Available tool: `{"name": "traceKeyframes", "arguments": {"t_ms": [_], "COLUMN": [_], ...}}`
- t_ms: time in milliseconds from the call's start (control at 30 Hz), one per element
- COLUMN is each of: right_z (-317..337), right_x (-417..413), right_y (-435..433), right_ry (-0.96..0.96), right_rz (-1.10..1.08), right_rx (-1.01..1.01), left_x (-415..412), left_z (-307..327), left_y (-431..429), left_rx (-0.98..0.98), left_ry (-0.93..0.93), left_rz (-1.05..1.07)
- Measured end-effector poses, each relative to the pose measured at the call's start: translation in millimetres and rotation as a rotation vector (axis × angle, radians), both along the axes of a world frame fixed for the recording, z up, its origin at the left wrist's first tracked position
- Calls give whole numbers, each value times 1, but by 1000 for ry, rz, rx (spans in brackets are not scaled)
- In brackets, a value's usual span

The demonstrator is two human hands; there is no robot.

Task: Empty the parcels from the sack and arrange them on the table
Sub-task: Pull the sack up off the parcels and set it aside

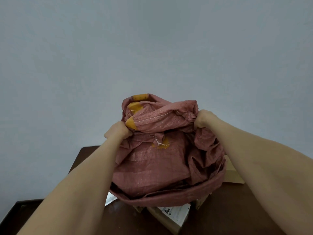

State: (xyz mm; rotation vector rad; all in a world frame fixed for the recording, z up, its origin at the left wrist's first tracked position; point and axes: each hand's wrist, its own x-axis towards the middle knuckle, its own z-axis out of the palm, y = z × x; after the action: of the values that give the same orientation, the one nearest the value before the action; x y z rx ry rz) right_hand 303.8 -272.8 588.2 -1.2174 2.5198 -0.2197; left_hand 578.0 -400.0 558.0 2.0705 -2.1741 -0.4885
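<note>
Sack (157,163) upended at centre frame: our left hand (118,130) and right hand (204,118) clench its bunched bottom corners, mouth down over the dark table (237,209) at lower frame, cardboard parcels (172,216) showing beneath; next, we judge, lift it clear and arrange them.

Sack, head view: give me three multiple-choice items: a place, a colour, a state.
1. Where do the parcels lie? A) on the table, under the sack B) on the floor C) on a shelf
2. The sack's main colour? A) blue B) reddish pink C) white
3. What are the hands doing? A) lying flat B) both gripping the sack C) holding a parcel
Answers: 1 A, parcels show beneath the sack's mouth. 2 B, its weave is mostly reddish pink. 3 B, left hand and right hand clutch its bunched top.
</note>
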Motion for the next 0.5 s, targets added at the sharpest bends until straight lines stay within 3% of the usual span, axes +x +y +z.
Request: {"name": "traceKeyframes", "arguments": {"t_ms": [267,500], "right_z": [-10,23], "right_x": [3,4], "right_y": [2,2], "right_ry": [-113,-223], "right_rz": [-87,-257], "right_rx": [-190,-441], "left_x": [-3,2], "left_z": [12,51], "left_y": [0,-2], "left_rx": [-74,-202], "left_ry": [-16,193], "left_rz": [-29,65]}}
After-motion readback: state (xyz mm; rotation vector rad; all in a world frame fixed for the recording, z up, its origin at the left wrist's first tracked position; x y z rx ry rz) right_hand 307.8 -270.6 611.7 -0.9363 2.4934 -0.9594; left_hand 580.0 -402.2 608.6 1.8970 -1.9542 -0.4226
